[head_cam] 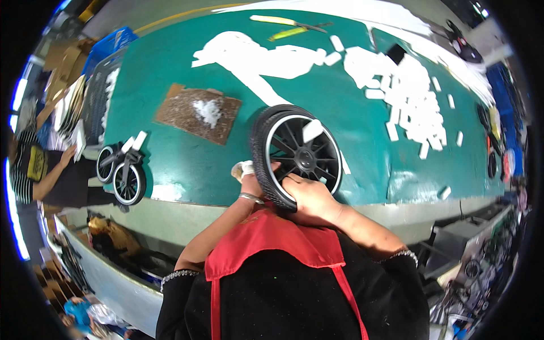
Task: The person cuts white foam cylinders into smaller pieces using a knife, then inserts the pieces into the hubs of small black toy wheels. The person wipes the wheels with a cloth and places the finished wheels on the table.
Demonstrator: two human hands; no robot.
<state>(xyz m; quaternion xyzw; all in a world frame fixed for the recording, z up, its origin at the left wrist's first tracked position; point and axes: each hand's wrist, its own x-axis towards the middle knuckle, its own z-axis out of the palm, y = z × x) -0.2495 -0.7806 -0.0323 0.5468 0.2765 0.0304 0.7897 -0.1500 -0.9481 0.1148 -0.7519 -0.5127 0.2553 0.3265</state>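
A spoked black wheel [289,148] with a white rim band and treaded tyre stands tilted at the table's near edge, close to my body. A second tyre edge shows behind it, so there may be two wheels together. My right hand [312,193] grips its lower right rim, fingers reaching in at the spokes. My left hand [253,185] is at the lower left, partly hidden by the tyre, some fingers showing through the spokes. White wrapping covers part of a left finger. A small white piece [313,131] rests against the spokes. A white strip [259,87] runs up behind the wheel.
A brown board [197,112] bears white scraps. Two small caster wheels [129,182] stand left. White pieces [408,102] lie piled right. Yellow-handled tools [274,20] lie at the far edge. A blue crate [108,46] and another person [32,170] are at left.
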